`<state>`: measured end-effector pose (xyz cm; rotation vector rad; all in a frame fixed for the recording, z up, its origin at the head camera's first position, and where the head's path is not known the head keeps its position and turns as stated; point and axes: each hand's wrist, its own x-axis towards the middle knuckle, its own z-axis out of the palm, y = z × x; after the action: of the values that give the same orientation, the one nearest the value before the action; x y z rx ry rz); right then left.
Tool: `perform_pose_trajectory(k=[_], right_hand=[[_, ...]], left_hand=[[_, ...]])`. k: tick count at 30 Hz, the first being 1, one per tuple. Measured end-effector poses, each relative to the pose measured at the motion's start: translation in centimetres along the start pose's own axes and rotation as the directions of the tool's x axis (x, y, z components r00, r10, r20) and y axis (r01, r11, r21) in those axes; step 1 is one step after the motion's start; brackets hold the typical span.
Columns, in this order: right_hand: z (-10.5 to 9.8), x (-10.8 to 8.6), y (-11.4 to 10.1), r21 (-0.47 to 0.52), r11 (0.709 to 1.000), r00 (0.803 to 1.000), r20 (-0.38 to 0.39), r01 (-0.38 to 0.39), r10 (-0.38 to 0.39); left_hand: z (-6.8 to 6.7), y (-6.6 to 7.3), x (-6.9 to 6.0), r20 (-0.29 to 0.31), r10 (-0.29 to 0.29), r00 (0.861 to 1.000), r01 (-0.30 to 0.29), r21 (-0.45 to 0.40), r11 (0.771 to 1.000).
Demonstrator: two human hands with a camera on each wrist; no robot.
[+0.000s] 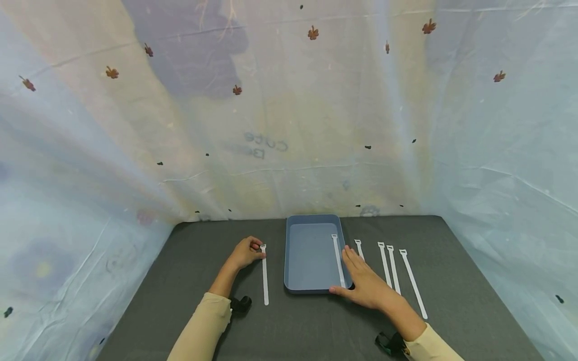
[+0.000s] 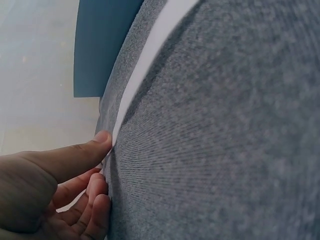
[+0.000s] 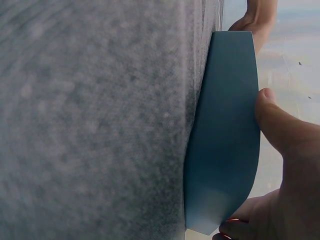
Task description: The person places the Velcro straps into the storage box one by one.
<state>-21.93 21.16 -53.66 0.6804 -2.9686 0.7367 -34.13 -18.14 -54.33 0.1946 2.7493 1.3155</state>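
In the head view my left hand (image 1: pixel 248 252) pinches a white cable strap (image 1: pixel 265 281) close to its slotted head, left of the blue tray (image 1: pixel 289 250). The rest of that strap lies along the dark cloth. The left wrist view shows the thumb (image 2: pixel 102 142) on the strap's end, with the other fingers curled beside it. My right hand (image 1: pixel 367 282) rests at the tray's near right corner. Its fingers lie straight along the right side, and its thumb (image 3: pixel 270 112) touches the near rim. Inside the tray another white strap (image 1: pixel 337 260) lies along the right side.
Several more white straps lie right of the tray, including a slanted one (image 1: pixel 413 283) farthest right. One strap (image 1: pixel 358 245) is partly hidden by my right hand. A dark cloth (image 1: pixel 189 286) covers the table. Pale printed sheeting (image 1: pixel 316 165) hangs behind and at both sides.
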Motion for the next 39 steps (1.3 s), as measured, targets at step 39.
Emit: perform_pose_trajectory(k=[39], right_hand=[[-0.2,-0.1,-0.1,-0.008,1.000,1.000,0.001,0.007,-0.007]], left_hand=[[-0.9,1.5,-1.2,0.017,0.050,0.999,-0.048,-0.092,0.995]])
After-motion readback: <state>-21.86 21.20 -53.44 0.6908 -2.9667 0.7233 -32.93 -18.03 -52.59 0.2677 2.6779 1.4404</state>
